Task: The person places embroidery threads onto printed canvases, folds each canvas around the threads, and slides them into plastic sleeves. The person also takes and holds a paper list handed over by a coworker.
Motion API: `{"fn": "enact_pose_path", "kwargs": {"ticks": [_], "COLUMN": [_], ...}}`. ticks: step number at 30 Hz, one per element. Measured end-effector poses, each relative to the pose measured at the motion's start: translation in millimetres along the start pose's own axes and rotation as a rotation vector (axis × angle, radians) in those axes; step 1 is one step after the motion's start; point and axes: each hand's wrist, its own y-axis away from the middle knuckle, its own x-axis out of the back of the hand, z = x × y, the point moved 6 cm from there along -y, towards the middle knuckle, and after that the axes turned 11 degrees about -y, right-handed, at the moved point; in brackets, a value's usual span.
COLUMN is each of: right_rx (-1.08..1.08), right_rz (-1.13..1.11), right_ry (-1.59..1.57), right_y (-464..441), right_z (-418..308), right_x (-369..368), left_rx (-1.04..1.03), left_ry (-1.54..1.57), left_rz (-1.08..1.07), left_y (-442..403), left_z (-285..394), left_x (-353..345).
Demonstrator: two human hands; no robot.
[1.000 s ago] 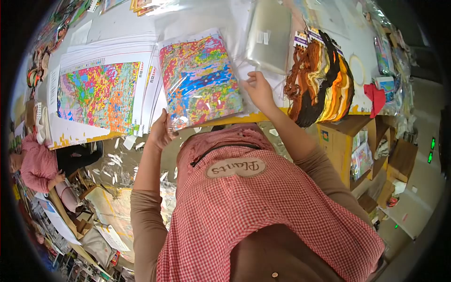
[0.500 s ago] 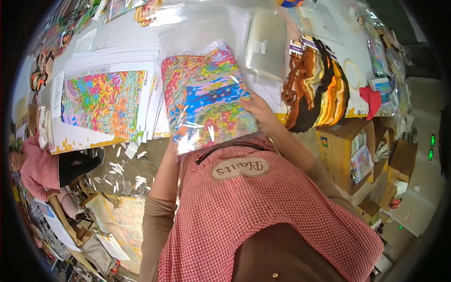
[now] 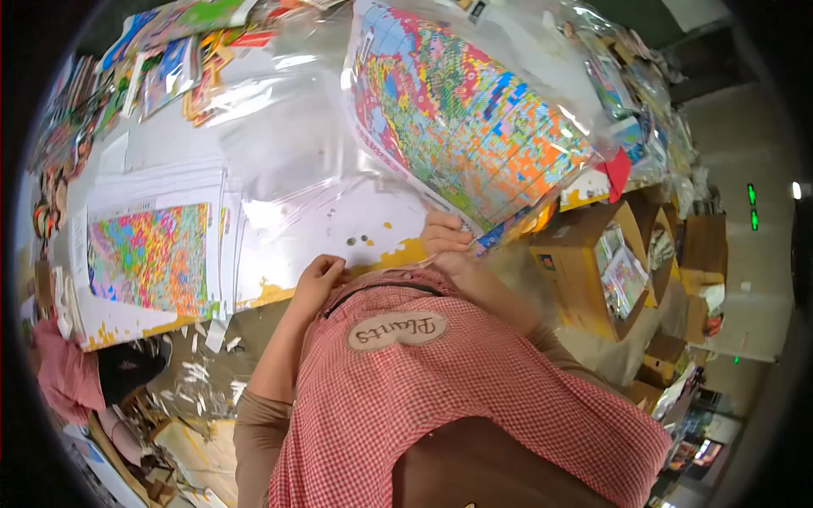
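My right hand grips the lower corner of a clear plastic bag holding a colourful printed pattern sheet. The bag is opened out wide and tilted over the right half of the table. My left hand rests at the table's front edge with its fingers curled, and nothing shows in it. Beneath the bag's lower right edge a bit of yellow and orange thread skeins peeks out; the rest of the skeins are hidden.
Another printed pattern sheet lies on papers at the left of the table. Clear plastic sleeves lie behind it. Cardboard boxes stand at the right. A person in a pink top is at far left; white scraps litter the floor.
The bagged pattern has moved up and right and spread out, now covering most of the skeins. My left hand has let go of it. The view has shifted.
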Motion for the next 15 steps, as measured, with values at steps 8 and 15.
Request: {"fn": "enact_pose_path", "kwargs": {"ticks": [8, 15], "right_rx": [-0.034, 0.34], "right_rz": [-0.157, -0.293], "right_ry": [0.014, 0.359], "right_y": [32.1, 123.1], "right_z": [-32.7, -98.2], "right_x": [-39.7, -133.5], "left_rx": [-0.004, 0.006], "left_ry": [-0.106, -0.276], "left_rz": [-0.148, -0.261], "left_y": [-16.7, -29.7], "left_z": [13.1, 29.8], "left_x": [-61.4, -112.3]}}
